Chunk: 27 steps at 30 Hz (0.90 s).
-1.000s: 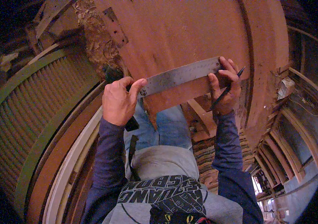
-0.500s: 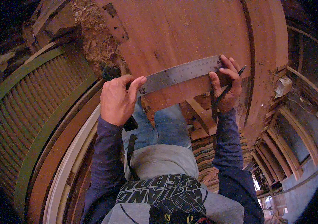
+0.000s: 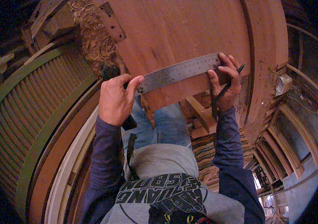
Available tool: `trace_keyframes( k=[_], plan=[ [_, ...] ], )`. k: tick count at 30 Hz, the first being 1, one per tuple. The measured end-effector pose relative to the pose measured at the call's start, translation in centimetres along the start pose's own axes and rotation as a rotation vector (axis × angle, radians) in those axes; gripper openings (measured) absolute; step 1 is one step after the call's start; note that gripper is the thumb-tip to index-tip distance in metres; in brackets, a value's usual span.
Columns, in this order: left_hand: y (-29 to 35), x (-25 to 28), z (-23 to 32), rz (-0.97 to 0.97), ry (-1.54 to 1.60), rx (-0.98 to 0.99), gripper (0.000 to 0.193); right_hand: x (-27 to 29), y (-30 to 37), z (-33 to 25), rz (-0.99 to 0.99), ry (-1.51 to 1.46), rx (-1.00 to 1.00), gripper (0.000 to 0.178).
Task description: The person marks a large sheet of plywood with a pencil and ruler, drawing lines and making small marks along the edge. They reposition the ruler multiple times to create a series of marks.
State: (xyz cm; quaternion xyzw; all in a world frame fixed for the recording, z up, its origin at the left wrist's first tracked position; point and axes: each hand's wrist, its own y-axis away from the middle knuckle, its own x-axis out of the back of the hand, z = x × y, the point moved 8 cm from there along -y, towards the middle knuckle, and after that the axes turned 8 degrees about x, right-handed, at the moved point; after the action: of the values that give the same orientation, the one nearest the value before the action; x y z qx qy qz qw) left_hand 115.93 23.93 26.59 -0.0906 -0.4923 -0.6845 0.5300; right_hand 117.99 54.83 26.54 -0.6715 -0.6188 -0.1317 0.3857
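A wide steel ruler point(image 3: 179, 74), its face marked with a scale, spans the space between my hands above a reddish-brown wooden board point(image 3: 188, 33). My left hand point(image 3: 118, 99) pinches its left end, thumb on top. At the other end, my right hand point(image 3: 226, 84) grips the ruler between thumb and fingers. A thin dark pencil or pen point(image 3: 242, 67) is also tucked in the right hand, its end sticking out past the fingers. The board's near edge lies just below the ruler, close to my legs.
To the left stand a green slatted panel point(image 3: 43, 115) and several long boards point(image 3: 69, 158). Wood shavings point(image 3: 93, 31) lie left of the wooden board. A dark object point(image 3: 129, 123) shows below my left hand, its kind unclear. Wooden frames point(image 3: 297, 123) stand at the right.
The ruler and both hands have shifted very slightly left, the right end a little farther away. The grip of both hands is unchanged.
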Motion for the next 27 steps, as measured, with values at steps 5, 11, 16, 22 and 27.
trace_keyframes(
  k=[5, 11, 16, 22, 27],
  plan=[
    [0.05, 0.09, 0.10, 0.003, -0.001, 0.022, 0.043, 0.15, 0.06, 0.23, 0.025, 0.002, -0.004, 0.031],
    [-0.02, 0.21, 0.20, -0.004, 0.005, 0.011, 0.042, 0.02, 0.09, 0.33, 0.033, 0.007, 0.007, 0.032],
    [-0.01, 0.25, 0.02, -0.010, -0.002, 0.008, 0.041, -0.02, 0.14, -0.01, 0.028, 0.003, -0.005, 0.033],
    [0.00, 0.11, -0.18, -0.023, 0.017, 0.020, 0.040, -0.09, -0.12, -0.45, -0.028, 0.053, 0.015, 0.032],
    [-0.03, 0.16, -0.05, -0.029, 0.027, 0.005, 0.039, -0.05, -0.16, -0.60, -0.022, 0.055, 0.026, 0.032]
  ],
)
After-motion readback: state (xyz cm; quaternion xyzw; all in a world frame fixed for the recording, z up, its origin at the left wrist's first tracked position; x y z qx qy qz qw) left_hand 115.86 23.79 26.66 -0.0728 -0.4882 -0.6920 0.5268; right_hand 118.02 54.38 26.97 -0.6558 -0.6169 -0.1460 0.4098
